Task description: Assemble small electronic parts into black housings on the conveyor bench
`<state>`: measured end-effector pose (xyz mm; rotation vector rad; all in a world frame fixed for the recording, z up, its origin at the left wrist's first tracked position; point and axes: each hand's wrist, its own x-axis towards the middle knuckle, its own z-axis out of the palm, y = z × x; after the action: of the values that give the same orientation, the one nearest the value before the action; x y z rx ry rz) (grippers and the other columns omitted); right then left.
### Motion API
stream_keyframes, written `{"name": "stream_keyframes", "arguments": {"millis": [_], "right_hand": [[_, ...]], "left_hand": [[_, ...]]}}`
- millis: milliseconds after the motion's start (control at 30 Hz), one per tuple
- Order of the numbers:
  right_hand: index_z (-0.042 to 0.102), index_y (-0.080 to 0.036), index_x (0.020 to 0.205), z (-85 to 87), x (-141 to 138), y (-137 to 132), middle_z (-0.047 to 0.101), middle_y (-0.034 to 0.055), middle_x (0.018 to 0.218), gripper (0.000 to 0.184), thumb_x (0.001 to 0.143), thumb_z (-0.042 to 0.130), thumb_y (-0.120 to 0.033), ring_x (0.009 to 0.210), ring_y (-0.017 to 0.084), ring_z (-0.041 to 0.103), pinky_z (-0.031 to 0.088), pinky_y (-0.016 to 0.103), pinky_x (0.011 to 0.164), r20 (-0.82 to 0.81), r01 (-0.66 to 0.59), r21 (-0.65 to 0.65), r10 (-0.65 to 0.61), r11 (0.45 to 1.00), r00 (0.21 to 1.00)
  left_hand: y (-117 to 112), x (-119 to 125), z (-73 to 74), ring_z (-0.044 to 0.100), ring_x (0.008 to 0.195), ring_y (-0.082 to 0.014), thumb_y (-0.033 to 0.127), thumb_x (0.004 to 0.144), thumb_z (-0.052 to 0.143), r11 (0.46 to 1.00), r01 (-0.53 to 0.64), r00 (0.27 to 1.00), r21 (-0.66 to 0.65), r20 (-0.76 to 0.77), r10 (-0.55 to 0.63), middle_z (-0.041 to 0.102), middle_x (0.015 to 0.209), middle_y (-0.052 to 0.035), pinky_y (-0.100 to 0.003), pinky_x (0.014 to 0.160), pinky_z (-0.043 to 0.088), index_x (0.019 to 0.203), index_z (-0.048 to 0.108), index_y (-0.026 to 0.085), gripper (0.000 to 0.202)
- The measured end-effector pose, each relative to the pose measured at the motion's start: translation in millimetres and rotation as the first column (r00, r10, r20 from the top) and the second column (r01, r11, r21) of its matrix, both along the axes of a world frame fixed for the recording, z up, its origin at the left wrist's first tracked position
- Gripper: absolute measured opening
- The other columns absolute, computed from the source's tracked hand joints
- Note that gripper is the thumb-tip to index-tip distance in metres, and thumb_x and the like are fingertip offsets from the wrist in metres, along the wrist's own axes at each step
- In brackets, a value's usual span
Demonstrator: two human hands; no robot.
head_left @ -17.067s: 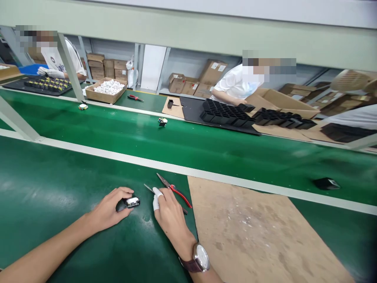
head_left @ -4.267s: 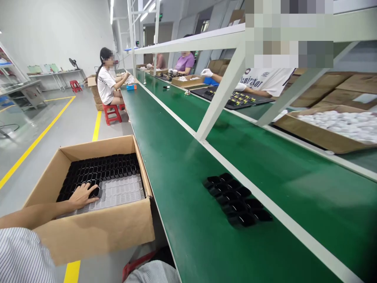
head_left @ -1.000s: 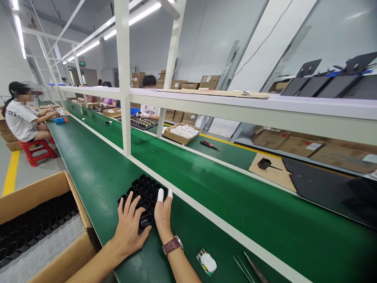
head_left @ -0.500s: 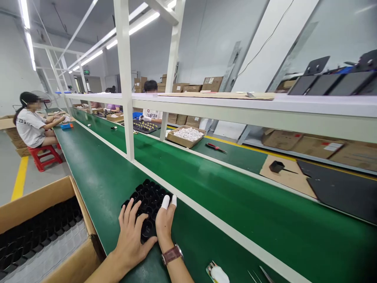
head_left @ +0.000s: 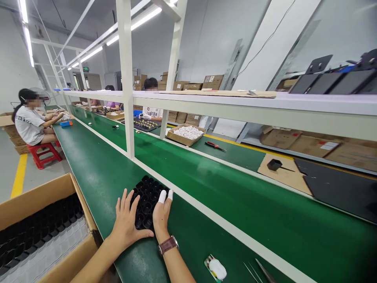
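Observation:
A black plastic tray of several small cells [head_left: 147, 188] lies on the green bench [head_left: 97, 177] in front of me. My left hand [head_left: 126, 224] rests flat on the tray's near left side with its fingers spread. My right hand [head_left: 160, 214] lies on the tray's near right edge, fingers stretched forward, two of them in white finger cots. A watch sits on that wrist. Neither hand holds anything. A small white part on a green board [head_left: 216, 269] lies on the bench to the right of my right forearm.
An open cardboard box [head_left: 38, 196] of black trays stands low at my left. Tweezers and cutters [head_left: 259, 271] lie at the bottom right. A white shelf post [head_left: 128, 78] rises behind the tray. A conveyor belt [head_left: 224, 184] runs beyond. Other people sit along the line.
Both hands stay on the black tray. My left fingers have spread and stretched out flatter over the cells. The view has shifted slightly.

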<state>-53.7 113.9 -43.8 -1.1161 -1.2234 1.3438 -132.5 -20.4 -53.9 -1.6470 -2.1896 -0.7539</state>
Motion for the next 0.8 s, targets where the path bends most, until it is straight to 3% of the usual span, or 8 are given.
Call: {"name": "stream_keyframes", "arguments": {"millis": [167, 367, 567, 800], "right_hand": [[0.020, -0.010, 0.167, 0.9, -2, 2, 0.014, 0.0137, 0.175, 0.097, 0.098, 0.035, -0.077, 0.163, 0.030, 0.016, 0.015, 0.051, 0.132, -0.004, -0.008, 0.009, 0.008, 1.000, 1.000], [0.017, -0.004, 0.167, 1.0, 2, 3, 0.014, 0.0144, 0.175, 0.101, 0.098, 0.032, -0.076, 0.163, 0.028, 0.014, 0.015, 0.048, 0.133, -0.009, -0.020, 0.007, 0.020, 1.000, 1.000], [0.020, -0.008, 0.167, 2.1, 1, -2, 0.014, 0.0142, 0.175, 0.099, 0.097, 0.032, -0.077, 0.163, 0.030, 0.014, 0.014, 0.050, 0.132, -0.023, -0.010, -0.001, 0.010, 1.000, 1.000], [0.015, -0.004, 0.167, 2.8, -5, 1, 0.010, 0.0155, 0.175, 0.105, 0.095, 0.030, -0.079, 0.163, 0.027, 0.014, 0.012, 0.043, 0.133, -0.032, -0.041, -0.002, 0.041, 0.999, 0.999]], "left_hand": [[5, -9, -2.1, 0.016, 0.159, -0.0516, 0.087, 0.068, 0.077, 0.999, 0.045, 0.999, 0.017, 0.004, -0.046, 0.030, 0.168, -0.0247, -0.075, 0.121, 0.023, 0.168, 0.017, 0.021, 0.134], [8, -10, 4.7, 0.009, 0.159, -0.0539, 0.087, 0.067, 0.076, 0.998, 0.065, 0.997, -0.001, -0.034, -0.065, 0.023, 0.171, -0.0264, -0.077, 0.122, 0.013, 0.170, -0.001, 0.017, 0.146], [15, -8, 7.4, 0.009, 0.159, -0.0525, 0.085, 0.072, 0.075, 0.996, 0.093, 0.992, 0.018, -0.089, -0.091, 0.024, 0.170, -0.0273, -0.075, 0.124, 0.010, 0.169, -0.004, 0.013, 0.144], [18, -7, 6.0, 0.009, 0.160, -0.0521, 0.082, 0.073, 0.076, 0.995, 0.096, 0.992, 0.030, -0.090, -0.093, 0.025, 0.170, -0.0268, -0.075, 0.124, 0.012, 0.170, -0.001, 0.016, 0.140]]}}
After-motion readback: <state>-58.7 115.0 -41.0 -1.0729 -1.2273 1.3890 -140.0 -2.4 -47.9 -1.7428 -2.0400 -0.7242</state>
